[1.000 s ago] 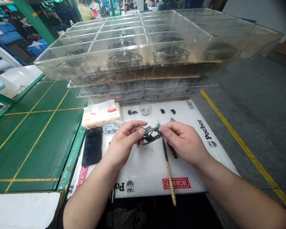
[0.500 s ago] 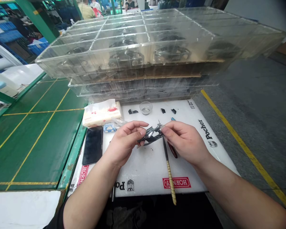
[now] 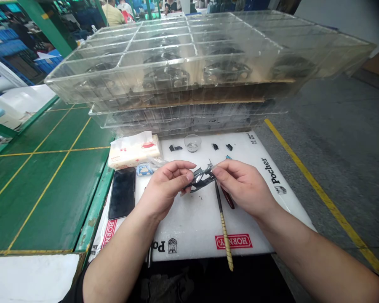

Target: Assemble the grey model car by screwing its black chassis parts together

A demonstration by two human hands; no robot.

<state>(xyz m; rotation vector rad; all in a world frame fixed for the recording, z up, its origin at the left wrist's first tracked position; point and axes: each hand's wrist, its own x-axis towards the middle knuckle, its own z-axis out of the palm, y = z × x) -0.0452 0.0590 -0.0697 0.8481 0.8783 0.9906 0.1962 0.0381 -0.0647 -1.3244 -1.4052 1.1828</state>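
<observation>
Two bare hands hold one small dark part (image 3: 200,179) in the air, above a white mat (image 3: 189,231). The part has an open frame shape and looks like metal, but its exact kind is hard to tell. The left hand (image 3: 164,189) closes in a narrow grip on its left end with curled fingers, and the right hand (image 3: 243,185) pinches its right end between thumb and fingers.

Just below the right hand lie a thin tool (image 3: 224,223) with a twisted tan handle and a dark red handle (image 3: 229,199). The mat shows the red label "HORNBY" (image 3: 233,241) and the black word "Pocher" (image 3: 270,176), and both words appear again on other parts of the mat. The small print in its far corner is too small to read.

On the mat there are also a clear cup (image 3: 192,143) and three small dark pieces (image 3: 215,146). To the left are a tissue pack (image 3: 134,150) with red print and a black phone (image 3: 122,193). Behind them stand stacked clear trays (image 3: 177,59) with dark round objects inside, and a green bench (image 3: 50,185) with yellow lines lies beside the mat.
</observation>
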